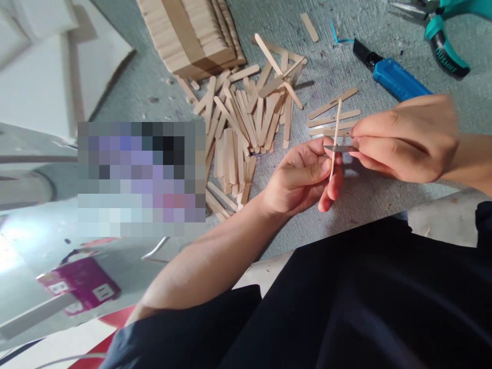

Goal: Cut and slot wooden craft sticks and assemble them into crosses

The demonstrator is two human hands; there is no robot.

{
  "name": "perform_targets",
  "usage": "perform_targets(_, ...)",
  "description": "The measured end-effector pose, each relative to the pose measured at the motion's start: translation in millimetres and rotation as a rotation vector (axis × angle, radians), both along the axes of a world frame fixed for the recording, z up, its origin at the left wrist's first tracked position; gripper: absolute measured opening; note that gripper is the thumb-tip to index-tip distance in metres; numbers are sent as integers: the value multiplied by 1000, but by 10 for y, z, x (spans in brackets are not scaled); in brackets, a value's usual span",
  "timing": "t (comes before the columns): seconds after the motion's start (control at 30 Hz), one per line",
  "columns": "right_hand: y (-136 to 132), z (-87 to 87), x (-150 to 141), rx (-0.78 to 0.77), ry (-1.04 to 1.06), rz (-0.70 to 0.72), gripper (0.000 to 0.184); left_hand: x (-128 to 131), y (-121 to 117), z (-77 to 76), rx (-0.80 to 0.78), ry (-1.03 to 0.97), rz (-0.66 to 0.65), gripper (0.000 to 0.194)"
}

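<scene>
My left hand (303,174) pinches a wooden craft stick (337,123) between thumb and fingers. The stick is seen on its thin edge and points away from me. From the right, my right hand (407,138) grips a small metal blade (340,148) in its fingertips. The blade lies across the stick, just above my left thumb, and appears to touch it. Just beyond my hands, several loose craft sticks (333,120) lie side by side on the table, some with a small mark or slit near the middle.
A heap of craft sticks (246,118) spreads left of my hands, below banded stick bundles (192,36). A blue utility knife (400,79) and teal-handled pliers (442,46) lie at upper right. White foam sheets (42,66) and a purple power strip (84,282) are at left.
</scene>
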State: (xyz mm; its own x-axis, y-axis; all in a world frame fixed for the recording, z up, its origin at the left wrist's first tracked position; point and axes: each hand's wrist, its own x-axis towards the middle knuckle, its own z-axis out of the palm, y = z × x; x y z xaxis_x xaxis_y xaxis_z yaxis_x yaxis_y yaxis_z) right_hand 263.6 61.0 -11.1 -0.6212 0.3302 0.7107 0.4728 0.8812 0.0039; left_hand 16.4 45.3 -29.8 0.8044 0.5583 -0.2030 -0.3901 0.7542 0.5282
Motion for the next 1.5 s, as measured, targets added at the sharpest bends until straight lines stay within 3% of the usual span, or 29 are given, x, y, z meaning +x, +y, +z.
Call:
perform_targets(0.2,25,-34,11,-12,-12,-24,16,0,3,10,-15,13,-4,32)
perform_targets(0.47,-30,25,11,-90,-42,-75,6,1,0,20,-9,16,-2,30)
perform_targets(0.7,0,4,-10,-119,-16,-34,10,10,-16,11,-15,9,15,31)
perform_targets(1.07,-58,61,-10,-209,-32,-19,14,18,-58,-35,94,43,62,29)
perform_targets(1.3,-92,76,-14,-123,-20,47,7,22,-49,-35,99,68,54,38)
perform_targets(1.5,-107,44,-20,-24,85,53,8,9,-68,-45,129,17,36,30)
